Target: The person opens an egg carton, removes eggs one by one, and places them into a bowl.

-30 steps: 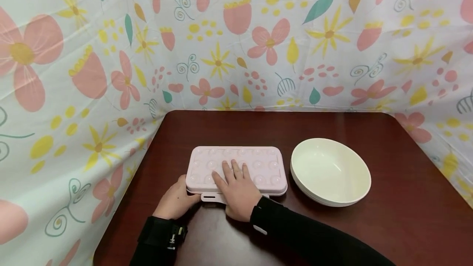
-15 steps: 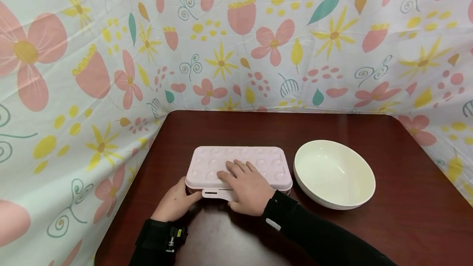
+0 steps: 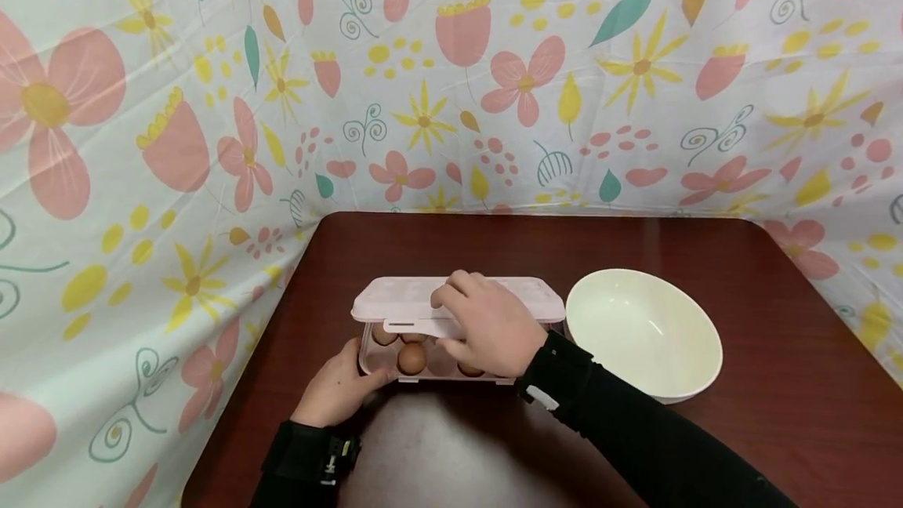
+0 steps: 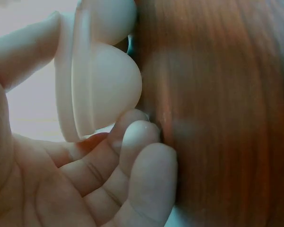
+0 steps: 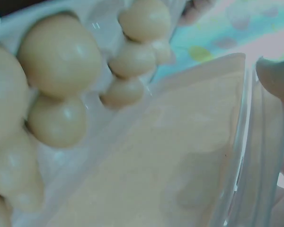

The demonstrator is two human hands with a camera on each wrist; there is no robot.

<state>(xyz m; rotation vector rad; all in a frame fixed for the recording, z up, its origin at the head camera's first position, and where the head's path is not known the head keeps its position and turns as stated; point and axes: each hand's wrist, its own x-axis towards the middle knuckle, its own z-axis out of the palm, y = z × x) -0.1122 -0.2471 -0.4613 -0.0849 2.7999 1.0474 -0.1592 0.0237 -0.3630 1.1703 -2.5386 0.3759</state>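
Reaches in black sleeves [image 3: 663, 437] over the table [image 3: 423, 245] toward its far edge. Holds left hand [image 3: 337, 387] low, nearer the left edge, with thumb [image 4: 26, 52] opposed to bent fingers [image 4: 154, 184]; holds right hand [image 3: 494, 326] higher, with back upward and fingers curled.

floral white fabric [image 3: 451, 132] hangs behind a glossy reddish-brown table [image 3: 451, 245].

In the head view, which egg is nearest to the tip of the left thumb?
The front-row egg beside the left hand, almost wholly visible; the other eggs sit farther back or farther right, partly hidden.
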